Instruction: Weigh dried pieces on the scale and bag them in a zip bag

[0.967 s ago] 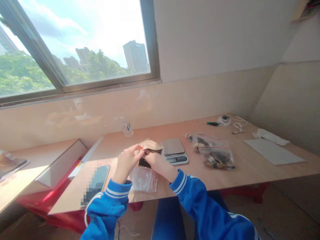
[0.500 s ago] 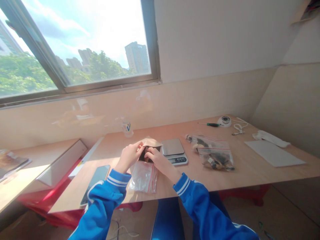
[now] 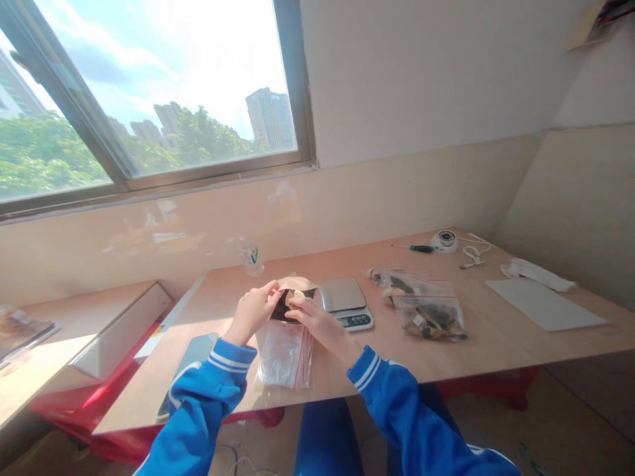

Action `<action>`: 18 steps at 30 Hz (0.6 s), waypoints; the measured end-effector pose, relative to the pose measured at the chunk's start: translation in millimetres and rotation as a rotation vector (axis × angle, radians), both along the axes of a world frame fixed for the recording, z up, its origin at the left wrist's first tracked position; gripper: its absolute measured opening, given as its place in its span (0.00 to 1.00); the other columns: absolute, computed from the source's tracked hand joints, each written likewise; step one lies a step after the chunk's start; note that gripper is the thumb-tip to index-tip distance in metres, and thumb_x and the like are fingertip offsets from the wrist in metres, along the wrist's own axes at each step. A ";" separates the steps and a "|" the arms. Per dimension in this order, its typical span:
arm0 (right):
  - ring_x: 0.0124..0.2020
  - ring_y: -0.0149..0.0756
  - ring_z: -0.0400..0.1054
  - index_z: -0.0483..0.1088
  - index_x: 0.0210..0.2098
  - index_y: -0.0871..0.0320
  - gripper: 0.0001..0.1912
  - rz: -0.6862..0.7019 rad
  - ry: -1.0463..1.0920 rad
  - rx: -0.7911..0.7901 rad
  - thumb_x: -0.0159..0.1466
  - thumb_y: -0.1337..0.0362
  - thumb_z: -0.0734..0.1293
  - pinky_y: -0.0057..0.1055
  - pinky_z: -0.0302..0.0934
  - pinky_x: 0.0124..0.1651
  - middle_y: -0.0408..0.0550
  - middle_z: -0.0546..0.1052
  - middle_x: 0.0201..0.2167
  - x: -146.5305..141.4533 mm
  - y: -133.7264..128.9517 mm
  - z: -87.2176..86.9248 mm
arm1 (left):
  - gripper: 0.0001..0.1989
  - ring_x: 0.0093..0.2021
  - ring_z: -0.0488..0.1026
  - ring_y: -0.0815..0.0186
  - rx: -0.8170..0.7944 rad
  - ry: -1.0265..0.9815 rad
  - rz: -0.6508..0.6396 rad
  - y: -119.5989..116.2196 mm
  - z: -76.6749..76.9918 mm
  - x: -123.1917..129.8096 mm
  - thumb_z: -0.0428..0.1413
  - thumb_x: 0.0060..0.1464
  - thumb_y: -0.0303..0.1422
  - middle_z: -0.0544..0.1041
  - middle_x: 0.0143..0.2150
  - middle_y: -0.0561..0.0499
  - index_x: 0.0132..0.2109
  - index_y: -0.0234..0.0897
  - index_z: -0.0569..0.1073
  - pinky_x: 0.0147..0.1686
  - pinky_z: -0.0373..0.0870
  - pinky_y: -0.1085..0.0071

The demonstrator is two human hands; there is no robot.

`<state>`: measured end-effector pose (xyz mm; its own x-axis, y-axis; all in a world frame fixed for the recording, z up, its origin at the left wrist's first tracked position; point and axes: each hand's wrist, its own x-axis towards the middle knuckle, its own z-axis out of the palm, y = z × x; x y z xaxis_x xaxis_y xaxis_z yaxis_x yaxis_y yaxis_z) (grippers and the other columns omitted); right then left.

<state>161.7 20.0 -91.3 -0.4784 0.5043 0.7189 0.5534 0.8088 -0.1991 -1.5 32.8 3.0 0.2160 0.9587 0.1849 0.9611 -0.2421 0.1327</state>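
A brown paper bag stands with its mouth open between my hands. My left hand pinches the left edge of its rim. My right hand is at the bag's mouth, fingers closed on a small pale piece; its kind is hard to make out. The bag's inside is dark. Clear zip bags with red seal lines lie flat just in front of it. A kitchen scale with a bare metal plate is right beside the bag.
Filled zip bags with dark and tan pieces lie right of the scale. Behind them are a screwdriver, a dome camera and a white sheet. A phone lies left, and a plastic bottle stands near the wall.
My right hand has risen slightly out of the bag's mouth, and the pale piece now shows at its fingers. My left hand stays on the rim.
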 end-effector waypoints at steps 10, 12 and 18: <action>0.55 0.33 0.60 0.64 0.53 0.48 0.19 -0.036 0.382 -0.039 0.66 0.71 0.54 0.36 0.59 0.58 0.47 0.65 0.54 19.8 -22.6 -2.4 | 0.18 0.35 0.75 0.58 0.053 0.112 0.145 6.4 2.7 -6.5 0.38 0.60 0.43 0.78 0.34 0.48 0.44 0.45 0.69 0.29 0.59 0.72; 0.55 0.34 0.60 0.67 0.50 0.49 0.18 -0.105 0.463 -0.092 0.66 0.71 0.54 0.37 0.57 0.58 0.48 0.65 0.52 34.1 -16.1 -6.8 | 0.19 0.35 0.75 0.58 0.072 0.139 0.186 4.9 2.8 -7.6 0.36 0.60 0.43 0.78 0.34 0.47 0.45 0.45 0.69 0.30 0.60 0.71; 0.41 0.35 0.68 0.72 0.34 0.57 0.16 -0.222 0.521 -0.343 0.62 0.72 0.54 0.35 0.64 0.46 0.49 0.73 0.37 70.2 36.2 -34.2 | 0.19 0.35 0.75 0.58 0.068 0.149 0.200 -1.6 0.6 -7.6 0.35 0.61 0.42 0.78 0.34 0.45 0.46 0.44 0.68 0.30 0.60 0.71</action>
